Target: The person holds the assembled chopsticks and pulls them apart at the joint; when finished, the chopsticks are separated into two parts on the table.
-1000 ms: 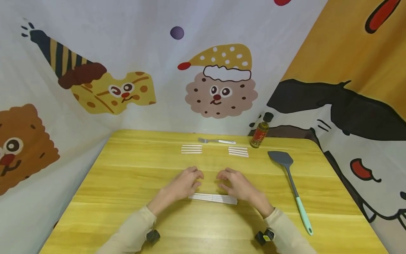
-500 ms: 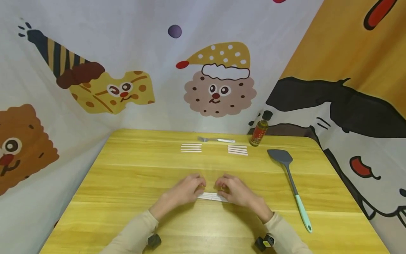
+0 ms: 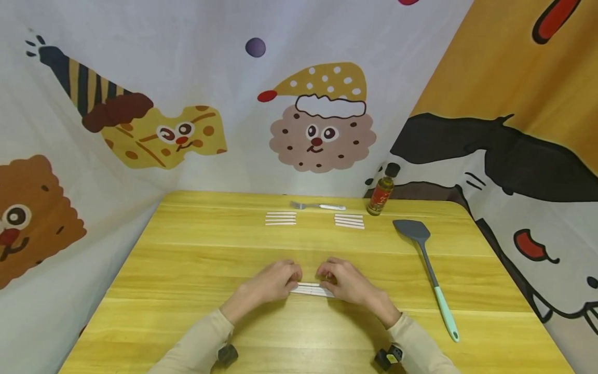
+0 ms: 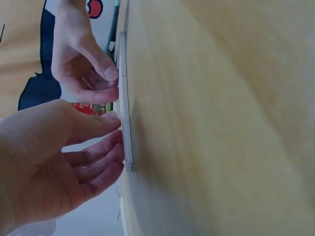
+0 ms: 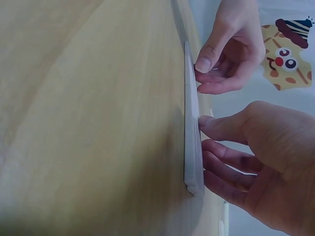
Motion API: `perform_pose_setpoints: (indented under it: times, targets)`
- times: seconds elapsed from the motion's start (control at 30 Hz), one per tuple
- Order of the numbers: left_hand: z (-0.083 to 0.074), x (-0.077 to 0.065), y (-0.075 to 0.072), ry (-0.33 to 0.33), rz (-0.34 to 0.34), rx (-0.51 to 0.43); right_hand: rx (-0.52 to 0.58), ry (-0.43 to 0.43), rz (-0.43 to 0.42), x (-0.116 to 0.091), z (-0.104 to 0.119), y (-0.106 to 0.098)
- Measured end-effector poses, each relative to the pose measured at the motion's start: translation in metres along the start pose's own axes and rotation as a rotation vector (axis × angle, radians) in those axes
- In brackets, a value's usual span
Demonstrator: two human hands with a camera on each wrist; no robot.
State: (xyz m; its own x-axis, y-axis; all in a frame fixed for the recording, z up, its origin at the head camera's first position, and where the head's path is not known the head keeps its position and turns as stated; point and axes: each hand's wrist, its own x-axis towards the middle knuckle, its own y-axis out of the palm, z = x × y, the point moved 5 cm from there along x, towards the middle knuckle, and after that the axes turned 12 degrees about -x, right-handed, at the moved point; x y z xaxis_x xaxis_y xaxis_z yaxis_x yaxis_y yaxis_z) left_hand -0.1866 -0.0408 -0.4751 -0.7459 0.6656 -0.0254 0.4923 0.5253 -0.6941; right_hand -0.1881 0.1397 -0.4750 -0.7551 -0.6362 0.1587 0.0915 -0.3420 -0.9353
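Your left hand [image 3: 267,281] and right hand [image 3: 349,281] rest loose, ungripping fingers [image 5: 229,172] on white sticks [image 3: 311,290], likely light, stiff, best pinched at both ends.

Fork [image 3: 322,206], white handle, far middle of wood-look table [image 3: 187,259]. Red-labelled bottle [image 3: 382,193] far right, possibly oil, label too small. Grey spatula [image 3: 429,262], mint handle, right. Cartoon-print cloth [image 3: 210,62] behind.

Matt sticks [image 3: 311,290], glossy wood-grain table [image 3: 299,337]
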Motion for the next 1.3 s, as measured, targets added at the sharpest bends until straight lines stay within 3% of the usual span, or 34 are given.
perform_pose_setpoints:
  times: [0.27,0.53,0.77,1.03,1.3]
  targets:
    - [-0.001,0.003,-0.002,0.041,-0.021,0.038,-0.043,-0.025,-0.049,0.005,0.000,0.002]
    - [0.003,0.012,-0.003,0.024,-0.030,0.075,-0.072,-0.031,-0.096,0.008,-0.002,0.003]
    - [0.004,0.012,-0.004,0.009,-0.034,0.085,-0.071,-0.019,-0.079,0.009,-0.003,0.004]
    - [0.005,0.011,-0.005,0.015,-0.052,0.072,-0.099,-0.037,-0.123,0.010,-0.001,0.004]
    - [0.002,0.009,-0.014,0.060,-0.151,0.086,-0.163,-0.068,-0.229,0.012,0.001,-0.001]
